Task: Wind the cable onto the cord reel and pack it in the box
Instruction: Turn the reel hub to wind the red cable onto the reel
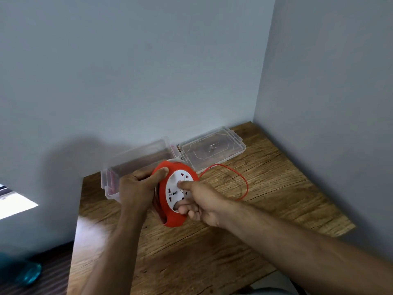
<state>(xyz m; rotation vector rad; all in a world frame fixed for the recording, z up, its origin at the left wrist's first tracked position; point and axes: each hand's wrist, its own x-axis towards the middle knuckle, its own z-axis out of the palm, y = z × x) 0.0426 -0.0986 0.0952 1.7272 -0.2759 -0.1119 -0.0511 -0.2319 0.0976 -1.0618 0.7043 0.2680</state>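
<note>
A red cord reel (170, 218) with a white socket face is held upright above the wooden table (234, 241). My left hand (136, 188) grips its red rim from the left, thumb on top. My right hand (200, 203) is on the white face, thumb pressed near its centre and fingers curled into a recess at the lower edge. A thin red cable (244, 179) runs from the reel's upper right and loops over the table to the right. Behind the reel stands a clear plastic box (136, 158), open, against the wall.
The box's clear lid (212, 149) lies flat on the table to the right of the box. Walls close the table in at the back and right. The table's left edge drops to a dark floor, where a teal object (27, 273) lies.
</note>
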